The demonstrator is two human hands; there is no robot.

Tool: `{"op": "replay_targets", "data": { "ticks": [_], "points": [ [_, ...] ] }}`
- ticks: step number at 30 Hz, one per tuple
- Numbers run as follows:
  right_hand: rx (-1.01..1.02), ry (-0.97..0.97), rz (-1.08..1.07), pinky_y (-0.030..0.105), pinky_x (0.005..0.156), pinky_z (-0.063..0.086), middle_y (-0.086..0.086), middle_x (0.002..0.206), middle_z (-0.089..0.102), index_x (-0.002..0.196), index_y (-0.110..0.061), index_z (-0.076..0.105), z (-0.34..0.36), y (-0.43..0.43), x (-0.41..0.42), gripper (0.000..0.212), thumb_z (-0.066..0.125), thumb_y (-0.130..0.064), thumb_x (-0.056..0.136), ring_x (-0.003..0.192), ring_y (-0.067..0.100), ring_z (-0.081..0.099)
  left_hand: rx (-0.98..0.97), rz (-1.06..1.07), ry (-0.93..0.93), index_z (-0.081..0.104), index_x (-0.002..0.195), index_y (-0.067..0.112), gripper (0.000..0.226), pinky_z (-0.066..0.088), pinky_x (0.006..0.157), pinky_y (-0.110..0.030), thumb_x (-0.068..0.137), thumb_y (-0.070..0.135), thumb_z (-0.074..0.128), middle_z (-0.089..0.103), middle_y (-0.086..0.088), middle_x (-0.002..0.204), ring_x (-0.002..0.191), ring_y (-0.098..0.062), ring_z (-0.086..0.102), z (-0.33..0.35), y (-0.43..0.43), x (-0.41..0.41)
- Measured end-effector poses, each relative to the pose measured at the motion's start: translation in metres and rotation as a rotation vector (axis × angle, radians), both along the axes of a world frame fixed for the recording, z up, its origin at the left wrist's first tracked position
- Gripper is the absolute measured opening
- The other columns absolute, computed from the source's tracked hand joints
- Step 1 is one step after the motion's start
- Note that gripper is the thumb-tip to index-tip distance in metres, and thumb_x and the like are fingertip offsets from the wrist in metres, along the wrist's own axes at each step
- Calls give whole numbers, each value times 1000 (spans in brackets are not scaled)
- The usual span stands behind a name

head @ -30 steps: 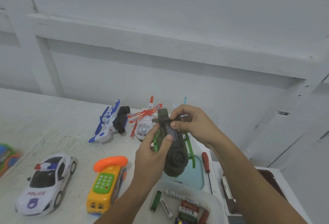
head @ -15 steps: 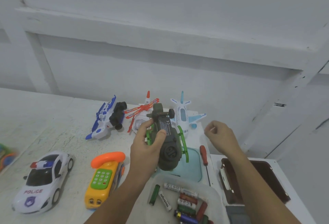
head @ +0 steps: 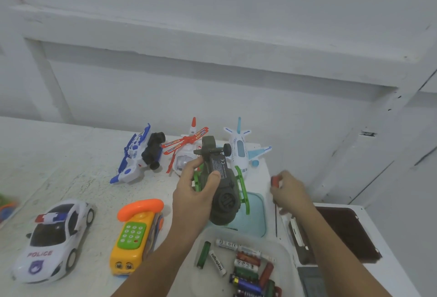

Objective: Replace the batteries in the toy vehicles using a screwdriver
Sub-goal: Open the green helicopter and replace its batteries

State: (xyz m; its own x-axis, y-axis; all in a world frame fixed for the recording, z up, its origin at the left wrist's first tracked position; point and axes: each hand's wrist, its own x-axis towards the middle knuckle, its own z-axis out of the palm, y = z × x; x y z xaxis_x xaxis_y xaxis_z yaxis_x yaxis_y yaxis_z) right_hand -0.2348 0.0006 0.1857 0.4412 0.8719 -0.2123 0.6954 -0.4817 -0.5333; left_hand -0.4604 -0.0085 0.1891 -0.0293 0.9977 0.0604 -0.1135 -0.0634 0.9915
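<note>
In the centre of the frame the left hand [head: 192,192] grips the dark green toy helicopter [head: 223,198] belly-up. Its thumb presses on the labelled underside and its fingers wrap round the left side by the green skids, holding the toy above the clear tub [head: 212,230] of loose batteries [head: 246,264] at the bottom centre. At the right centre the right hand [head: 292,194] is low by the edge of the white table [head: 71,166], fingers curled round the red handle of the screwdriver [head: 276,220], whose thin shaft points down the frame towards the tub.
</note>
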Motion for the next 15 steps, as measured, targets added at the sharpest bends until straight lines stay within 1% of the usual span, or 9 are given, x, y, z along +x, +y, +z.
{"op": "replay_targets", "data": {
  "ticks": [2, 3, 5, 6, 7, 9, 10, 13, 15],
  "points": [
    [316, -51, 1, 42, 73, 56, 10, 92, 64, 110, -17, 47, 21, 4, -3, 16, 51, -19, 94, 75, 26, 65, -3, 4, 8, 61, 105, 52, 36, 60, 81, -49, 69, 52, 63, 71, 15, 100, 95, -22, 71, 1, 0, 0],
    [508, -11, 18, 41, 74, 56, 6, 93, 63, 111, -21, 46, 37, 4, -9, 19, 53, -17, 94, 77, 24, 64, -2, 7, 15, 60, 105, 52, 34, 60, 81, -49, 71, 50, 63, 70, 16, 100, 95, -21, 71, 0, 0, 0],
    [866, 133, 99, 32, 73, 57, -5, 94, 59, 115, -28, 43, 71, -1, -30, 28, 55, -11, 95, 81, 22, 66, 0, 6, 23, 60, 106, 51, 34, 60, 80, -48, 72, 50, 63, 70, 16, 101, 94, -21, 71, 0, 1, 0],
    [1011, 213, 168, 29, 73, 58, -8, 95, 57, 116, -30, 42, 87, -5, -42, 31, 54, -9, 96, 84, 24, 66, 0, 3, 21, 60, 108, 51, 37, 60, 80, -49, 70, 53, 63, 71, 14, 103, 95, -21, 71, 0, 1, 0],
    [1122, 280, 252, 30, 74, 58, -8, 96, 56, 116, -31, 42, 99, -9, -54, 33, 54, -8, 95, 85, 26, 65, 0, 1, 18, 60, 109, 50, 40, 60, 80, -49, 69, 55, 62, 70, 12, 105, 96, -22, 71, 0, 1, 0],
    [1259, 370, 398, 40, 73, 59, -8, 95, 55, 117, -33, 41, 110, -15, -72, 37, 56, -8, 93, 84, 31, 63, 8, 6, 19, 59, 110, 49, 40, 60, 80, -48, 70, 54, 63, 69, 14, 106, 97, -21, 70, -1, 1, 0],
    [1292, 393, 438, 44, 72, 59, -9, 95, 55, 117, -33, 41, 111, -16, -78, 39, 56, -8, 92, 82, 31, 63, 12, 10, 23, 59, 110, 50, 38, 60, 80, -47, 72, 52, 63, 69, 17, 104, 97, -20, 70, -1, 1, 0],
    [1311, 422, 456, 46, 70, 59, -12, 95, 56, 118, -35, 41, 107, -14, -88, 40, 56, -11, 91, 81, 28, 63, 18, 5, 32, 58, 109, 52, 33, 61, 80, -45, 76, 46, 63, 66, 27, 102, 98, -18, 70, 0, 0, 0],
    [1305, 425, 450, 47, 70, 59, -13, 94, 56, 117, -36, 41, 104, -13, -92, 39, 56, -13, 90, 81, 25, 63, 19, 2, 31, 57, 108, 53, 33, 61, 79, -44, 76, 45, 63, 64, 30, 102, 98, -18, 69, 1, 0, 0]
  ]
}}
